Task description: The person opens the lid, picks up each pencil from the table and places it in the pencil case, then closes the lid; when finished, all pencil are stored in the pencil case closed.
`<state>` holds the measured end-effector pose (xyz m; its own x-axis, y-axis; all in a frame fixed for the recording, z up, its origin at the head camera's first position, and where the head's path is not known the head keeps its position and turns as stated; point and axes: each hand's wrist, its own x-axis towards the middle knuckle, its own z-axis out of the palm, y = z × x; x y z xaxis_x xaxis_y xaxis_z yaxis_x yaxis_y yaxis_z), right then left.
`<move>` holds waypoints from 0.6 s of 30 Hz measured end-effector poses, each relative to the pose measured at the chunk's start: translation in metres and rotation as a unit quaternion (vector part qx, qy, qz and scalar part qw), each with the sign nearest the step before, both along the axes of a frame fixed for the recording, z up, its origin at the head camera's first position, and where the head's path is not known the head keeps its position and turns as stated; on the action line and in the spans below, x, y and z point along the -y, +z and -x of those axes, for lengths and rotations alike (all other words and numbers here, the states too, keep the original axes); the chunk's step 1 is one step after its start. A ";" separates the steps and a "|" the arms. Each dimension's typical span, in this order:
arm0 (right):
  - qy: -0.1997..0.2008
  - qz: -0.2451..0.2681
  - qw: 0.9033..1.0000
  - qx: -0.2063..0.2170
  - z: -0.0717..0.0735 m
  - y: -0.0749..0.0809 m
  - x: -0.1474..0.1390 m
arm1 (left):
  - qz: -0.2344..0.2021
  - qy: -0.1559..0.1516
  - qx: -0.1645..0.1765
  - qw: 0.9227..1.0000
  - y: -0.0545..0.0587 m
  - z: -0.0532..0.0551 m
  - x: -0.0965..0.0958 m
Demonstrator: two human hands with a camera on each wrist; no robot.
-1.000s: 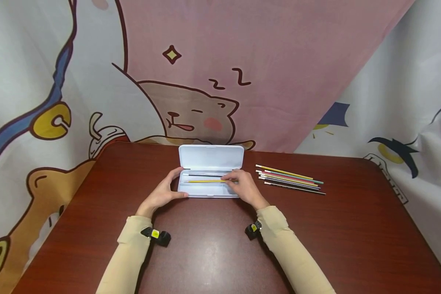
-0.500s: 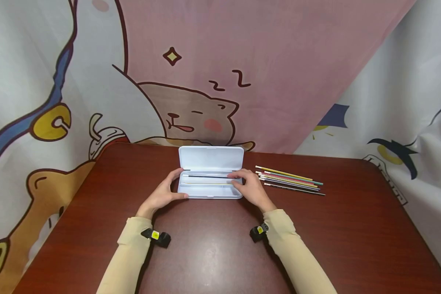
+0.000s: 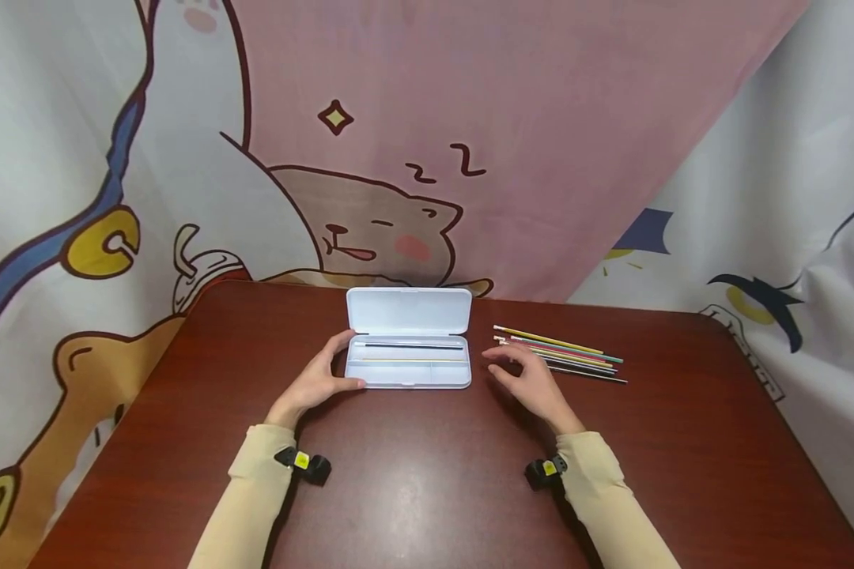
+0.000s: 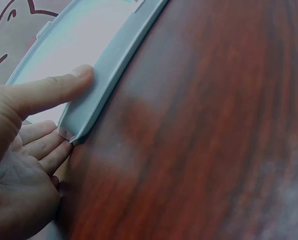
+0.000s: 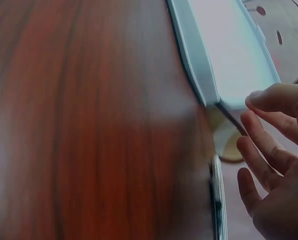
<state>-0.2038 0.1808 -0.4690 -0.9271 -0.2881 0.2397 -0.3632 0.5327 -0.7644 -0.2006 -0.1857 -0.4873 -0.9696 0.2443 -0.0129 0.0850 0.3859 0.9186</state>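
A white pencil case (image 3: 409, 374) lies on the table with its lid (image 3: 409, 310) raised at the back. Inside are a dark pencil (image 3: 414, 346) and a yellow pencil (image 3: 409, 360), both lying lengthwise. My left hand (image 3: 316, 383) holds the left end of the case, thumb on the front wall (image 4: 96, 97) and fingers around the far corner. Between the case and the loose pencils (image 3: 562, 342), my right hand (image 3: 534, 387) hovers with nothing in it. Its fingers are loosely bent, and thumb and fingertips are apart in the right wrist view. It hides part of those pencils.
Several pencils in yellow, red, green and black lie in a loose bunch right of the case. A brown wooden table (image 3: 406, 490) carries everything. Behind its far edge hangs a printed cartoon cloth (image 3: 541, 158).
The right hand let go of the yellow pencil inside the case, then moved out to the right toward the loose pencils. My left hand stays on the case.
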 end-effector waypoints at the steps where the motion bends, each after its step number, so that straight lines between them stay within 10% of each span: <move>1: -0.005 -0.001 1.000 0.002 -0.002 0.000 -0.005 | 0.000 0.000 0.000 1.000 0.000 0.000 0.000; 18: -0.057 -0.017 0.998 0.006 -0.012 -0.006 -0.071 | 0.000 -0.002 -0.002 1.000 -0.001 -0.001 0.001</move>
